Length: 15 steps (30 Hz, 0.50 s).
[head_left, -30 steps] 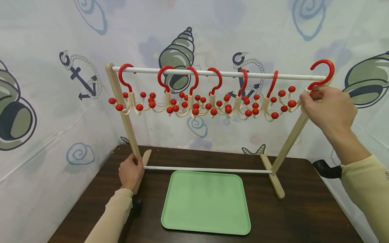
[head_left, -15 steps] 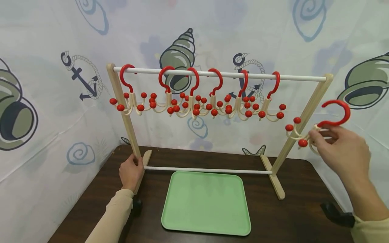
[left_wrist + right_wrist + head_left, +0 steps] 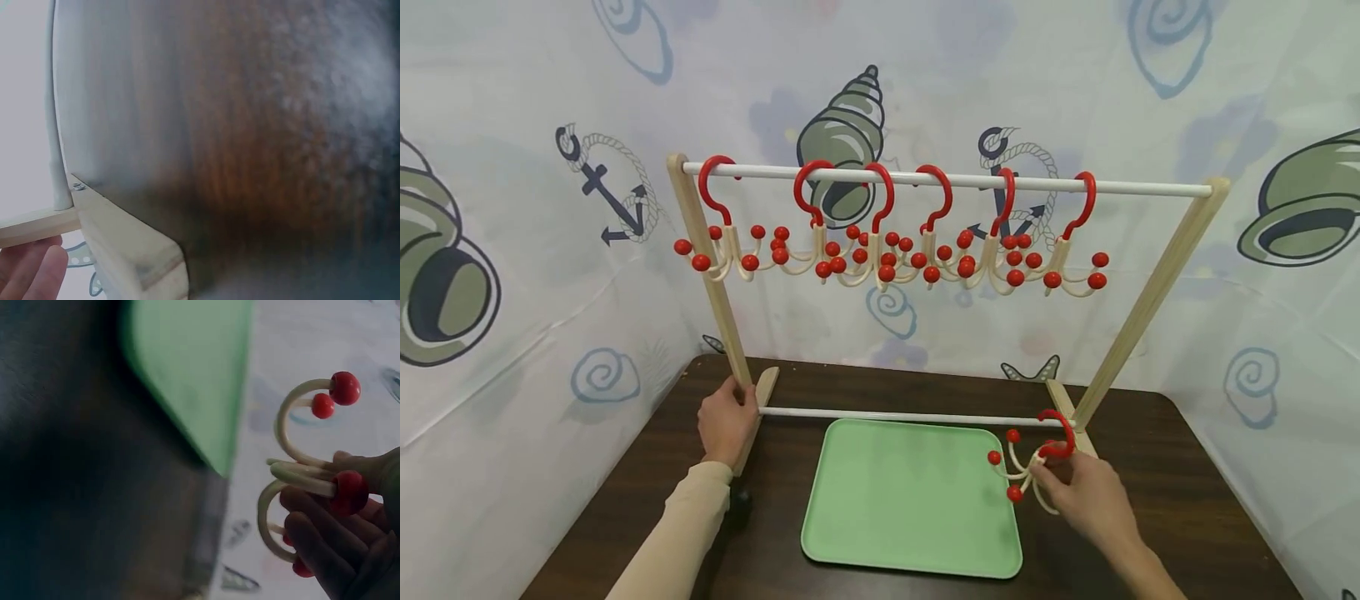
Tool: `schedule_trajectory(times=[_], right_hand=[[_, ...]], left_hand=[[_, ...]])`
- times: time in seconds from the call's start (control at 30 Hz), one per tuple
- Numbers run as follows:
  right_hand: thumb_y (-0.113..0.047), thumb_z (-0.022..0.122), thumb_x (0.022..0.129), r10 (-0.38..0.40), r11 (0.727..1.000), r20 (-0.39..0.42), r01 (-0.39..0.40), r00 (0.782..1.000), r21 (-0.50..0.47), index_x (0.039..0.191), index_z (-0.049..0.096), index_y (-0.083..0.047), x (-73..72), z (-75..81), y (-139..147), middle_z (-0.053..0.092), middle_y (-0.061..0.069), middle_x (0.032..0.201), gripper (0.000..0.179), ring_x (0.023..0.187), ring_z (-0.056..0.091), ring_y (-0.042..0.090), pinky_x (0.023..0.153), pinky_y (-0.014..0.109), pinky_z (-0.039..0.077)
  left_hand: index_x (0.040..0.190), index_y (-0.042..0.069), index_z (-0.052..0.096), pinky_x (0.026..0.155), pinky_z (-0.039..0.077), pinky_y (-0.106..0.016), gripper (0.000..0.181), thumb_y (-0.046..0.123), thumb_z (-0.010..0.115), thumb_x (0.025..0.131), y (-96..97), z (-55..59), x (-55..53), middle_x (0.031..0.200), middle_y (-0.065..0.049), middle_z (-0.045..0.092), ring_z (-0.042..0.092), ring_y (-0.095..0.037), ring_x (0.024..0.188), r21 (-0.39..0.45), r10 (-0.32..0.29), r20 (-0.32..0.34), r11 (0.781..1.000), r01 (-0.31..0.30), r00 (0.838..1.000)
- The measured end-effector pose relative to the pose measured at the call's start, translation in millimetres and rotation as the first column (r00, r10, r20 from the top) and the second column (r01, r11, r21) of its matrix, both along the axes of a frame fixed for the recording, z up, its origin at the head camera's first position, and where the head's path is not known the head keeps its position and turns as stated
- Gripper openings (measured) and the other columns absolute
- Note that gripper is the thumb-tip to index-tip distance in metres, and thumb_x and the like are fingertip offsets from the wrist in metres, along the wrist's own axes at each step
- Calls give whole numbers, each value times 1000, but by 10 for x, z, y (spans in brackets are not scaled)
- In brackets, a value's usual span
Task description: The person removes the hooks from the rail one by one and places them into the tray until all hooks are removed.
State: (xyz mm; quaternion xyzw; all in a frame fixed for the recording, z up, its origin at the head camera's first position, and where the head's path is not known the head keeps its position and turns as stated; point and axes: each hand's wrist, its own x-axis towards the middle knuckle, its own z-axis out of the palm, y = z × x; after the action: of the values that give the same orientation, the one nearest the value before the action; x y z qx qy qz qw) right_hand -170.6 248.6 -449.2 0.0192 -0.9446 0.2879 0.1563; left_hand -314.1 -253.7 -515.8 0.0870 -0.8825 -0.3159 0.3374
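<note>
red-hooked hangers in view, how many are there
7: six hangers spaced along the white top bar, and the seventh hanger in the right hand.

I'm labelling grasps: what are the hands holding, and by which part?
Right hand: a hanger, by its stem near the red hook. Left hand: the left wooden post, near its bottom.

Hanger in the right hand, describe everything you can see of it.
The hanger has an open red hook and a cream stem whose cream arms curve out to round red balls; the right wrist view shows five. It looks smooth and hard; the material is unclear. It is tilted: in the head view, hook to the upper right, arms toward the lower left. The right hand grips it below the hook. It is by the right edge of the tray; whether they touch is unclear.
</note>
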Motion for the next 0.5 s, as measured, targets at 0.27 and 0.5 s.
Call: schedule_trajectory(times=[0.27,0.5], right_hand=[[-27,79,84,53,999,65,-53,996,-15,100,72,-14,-265,-397,-425,73,2,86,22,42,42,6,41,28,33],[-26,81,81,36,999,-11,-36,999,10,95,69,-9,-440,-525,-578,72,3,79,25,44,51,3,41,28,40]], left_hand=[[95,5,66,58,44,-58,16,21,64,92,-12,-36,-13,75,-15,67,62,-42,66,-21,20,-1,1000,-20,1000],[90,5,65,58,44,-56,16,21,64,92,-5,-34,-48,72,-14,66,61,-41,65,-25,19,-10,1000,-19,1000]])
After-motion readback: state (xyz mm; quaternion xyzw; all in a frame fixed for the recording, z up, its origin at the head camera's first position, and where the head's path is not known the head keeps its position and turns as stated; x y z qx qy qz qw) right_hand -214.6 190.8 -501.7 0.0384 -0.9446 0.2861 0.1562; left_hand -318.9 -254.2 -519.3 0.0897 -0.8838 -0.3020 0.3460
